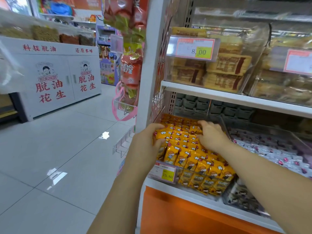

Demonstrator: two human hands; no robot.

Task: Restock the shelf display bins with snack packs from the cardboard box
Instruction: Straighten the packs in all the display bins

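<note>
Both hands are over the clear bin (187,173) full of yellow snack packs (194,159). The left hand (148,141) is at the left side of the bin, with its thumb and fingers curled around one yellow pack (162,134) at the top of the pile. The right hand (211,135) lies on the packs in the middle of the bin, fingers bent and pressing down; it looks like it just touches them, but its fingertips are hard to see. A price tag (163,172) hangs on the front of the bin.

Both hands — left hand (146,141), right hand (211,135) — on yellow snack packs (189,154)
</note>
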